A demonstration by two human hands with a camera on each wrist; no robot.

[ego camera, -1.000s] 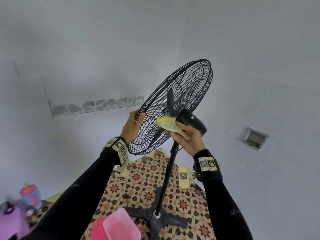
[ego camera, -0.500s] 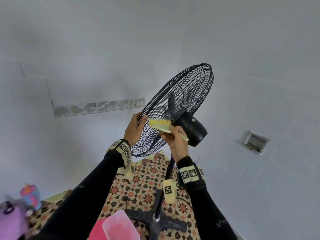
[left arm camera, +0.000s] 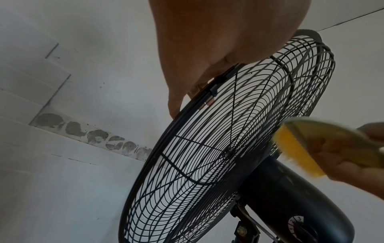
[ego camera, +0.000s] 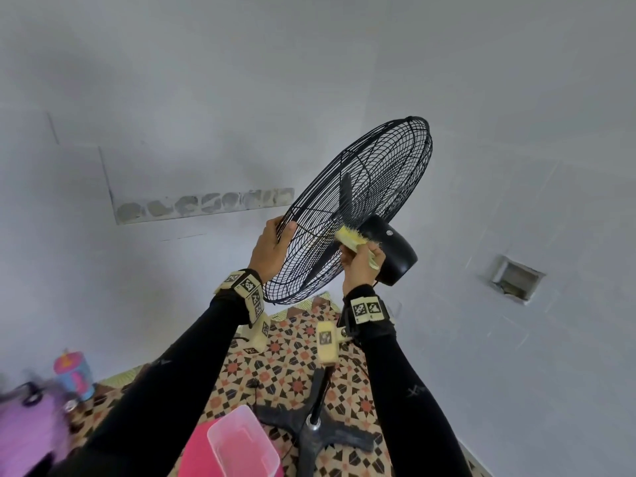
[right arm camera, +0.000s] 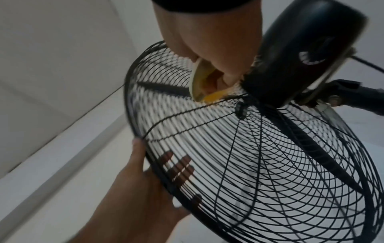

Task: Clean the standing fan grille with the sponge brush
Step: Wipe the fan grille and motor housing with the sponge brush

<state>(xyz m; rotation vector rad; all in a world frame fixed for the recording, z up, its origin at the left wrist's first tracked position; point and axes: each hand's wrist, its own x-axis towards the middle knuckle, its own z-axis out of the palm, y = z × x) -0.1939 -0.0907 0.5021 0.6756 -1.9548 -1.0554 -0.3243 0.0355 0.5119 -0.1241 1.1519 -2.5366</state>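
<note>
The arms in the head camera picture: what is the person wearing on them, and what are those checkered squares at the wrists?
Both arms wear long, tight black sleeves. Each wrist carries a band, left and right, of pale yellowish blocks printed with black-and-white square marker patterns. A small pale block with another marker hangs under each wrist. The left hand and right hand are bare.

Both arms wear tight black sleeves (ego camera: 179,366) down to the wrists — the right one bears a faint grey mark on the forearm — and each wrist carries a black strap with pale yellow blocks (ego camera: 367,308) printed with black-and-white square tags, the hands bare.
</note>
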